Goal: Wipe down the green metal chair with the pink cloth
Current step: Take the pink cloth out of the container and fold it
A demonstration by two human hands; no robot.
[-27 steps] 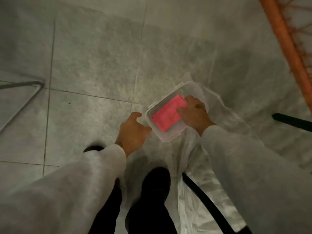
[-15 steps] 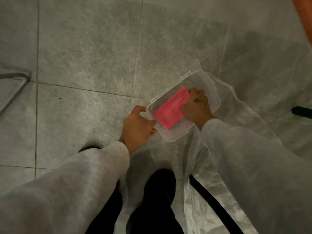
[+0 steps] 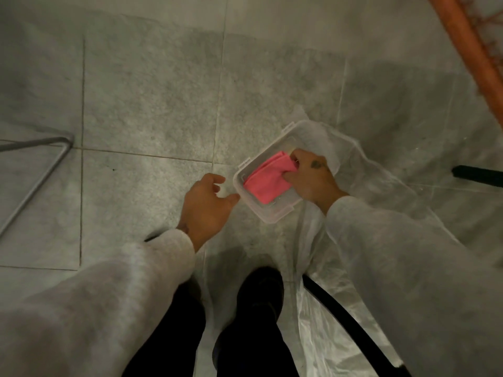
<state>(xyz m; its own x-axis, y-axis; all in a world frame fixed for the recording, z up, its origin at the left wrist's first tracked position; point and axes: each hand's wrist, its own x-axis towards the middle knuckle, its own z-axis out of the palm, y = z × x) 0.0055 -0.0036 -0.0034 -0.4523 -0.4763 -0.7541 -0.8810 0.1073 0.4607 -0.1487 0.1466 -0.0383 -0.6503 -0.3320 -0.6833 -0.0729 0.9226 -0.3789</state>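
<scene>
A folded pink cloth (image 3: 268,182) lies inside a clear plastic container (image 3: 272,214) on the tiled floor. My right hand (image 3: 310,178) reaches into the container and pinches the cloth's right edge between thumb and fingers. My left hand (image 3: 205,204) hovers just left of the container with loosely spread fingers, its thumb tip close to the container's rim and holding nothing. No plainly green chair shows in the head view.
A clear plastic sheet (image 3: 381,186) lies under the container. A grey metal frame (image 3: 32,180) stands at the left. An orange woven frame (image 3: 473,50) crosses the top right. Dark bars lie at the right edge (image 3: 476,175) and by my feet (image 3: 351,325).
My left hand has let go of the container's corner and drawn slightly away. My right hand's fingers have curled round the cloth's edge. The camera view has shifted.
</scene>
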